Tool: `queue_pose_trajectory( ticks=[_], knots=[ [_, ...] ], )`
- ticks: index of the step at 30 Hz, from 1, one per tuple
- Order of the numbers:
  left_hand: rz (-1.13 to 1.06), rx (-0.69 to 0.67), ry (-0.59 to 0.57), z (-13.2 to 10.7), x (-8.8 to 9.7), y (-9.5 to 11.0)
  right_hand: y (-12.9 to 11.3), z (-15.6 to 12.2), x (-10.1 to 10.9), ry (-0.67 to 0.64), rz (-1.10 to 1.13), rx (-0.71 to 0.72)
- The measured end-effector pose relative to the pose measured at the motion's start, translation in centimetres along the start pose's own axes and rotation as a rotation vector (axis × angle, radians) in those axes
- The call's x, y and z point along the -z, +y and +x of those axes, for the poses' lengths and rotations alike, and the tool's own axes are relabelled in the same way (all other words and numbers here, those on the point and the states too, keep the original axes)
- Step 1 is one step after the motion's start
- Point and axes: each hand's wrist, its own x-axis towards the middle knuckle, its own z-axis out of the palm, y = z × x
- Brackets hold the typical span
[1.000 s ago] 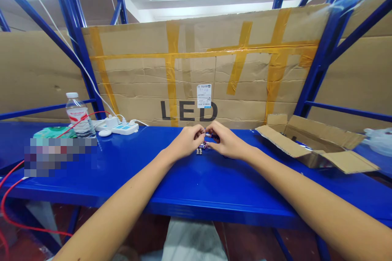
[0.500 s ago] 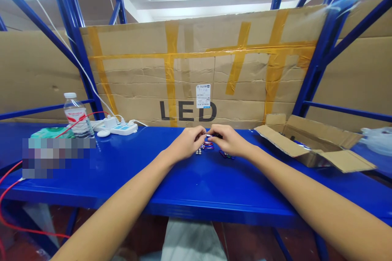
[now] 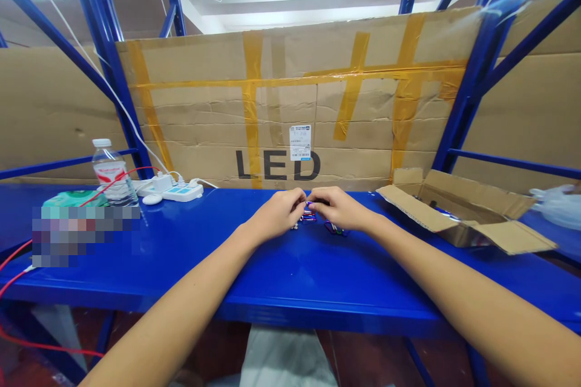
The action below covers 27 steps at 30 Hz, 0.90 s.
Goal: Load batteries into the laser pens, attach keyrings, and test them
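My left hand (image 3: 280,213) and my right hand (image 3: 339,208) meet over the middle of the blue table, fingertips nearly touching. Both are closed in a pinch around a small blue-purple carabiner (image 3: 309,203), mostly hidden by the fingers. Just below it lies a small pile of coloured metal carabiners (image 3: 309,217), purple, blue and red. A few tiny silver pieces (image 3: 295,227) sit beside my left fingers, too small to name. Under my right palm are more carabiners (image 3: 334,229), dark red, green and blue, partly covered by the hand.
An open cardboard box (image 3: 472,217) stands at the right, near a clear plastic bag (image 3: 558,205). At the left are a water bottle (image 3: 113,175), a power strip (image 3: 184,191), a green packet (image 3: 75,198) and a red cable (image 3: 54,347). A large cardboard panel (image 3: 204,115) closes the back.
Both hands stay at nearly the same place, still pinching. The carabiner between them has turned slightly, and my left fingers now cover more of the silver pieces.
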Motion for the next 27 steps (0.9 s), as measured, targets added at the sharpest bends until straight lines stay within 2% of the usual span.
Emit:
queue_pose_trajectory(
  ticks=[8, 16, 20, 23, 27],
  knots=[
    [-0.005, -0.010, -0.005, 0.0, -0.1, 0.1, 0.1, 0.0, 0.0, -0.048, 0.040, -0.061],
    [-0.105, 0.067, -0.027, 0.1, -0.2, -0.4, 0.5, 0.1, -0.1, -0.049, 0.051, -0.068],
    [-0.157, 0.072, 0.018, 0.3, -0.3, -0.7, 1.0, 0.4, -0.5, 0.054, 0.131, -0.097],
    [-0.154, 0.054, 0.045, 0.4, -0.5, -0.9, 1.0, 0.6, -0.8, 0.159, 0.262, -0.193],
    [-0.053, 0.044, 0.070, 0.4, -0.7, -0.6, 0.4, 0.8, -1.5, 0.229, 0.505, -0.336]
  ],
)
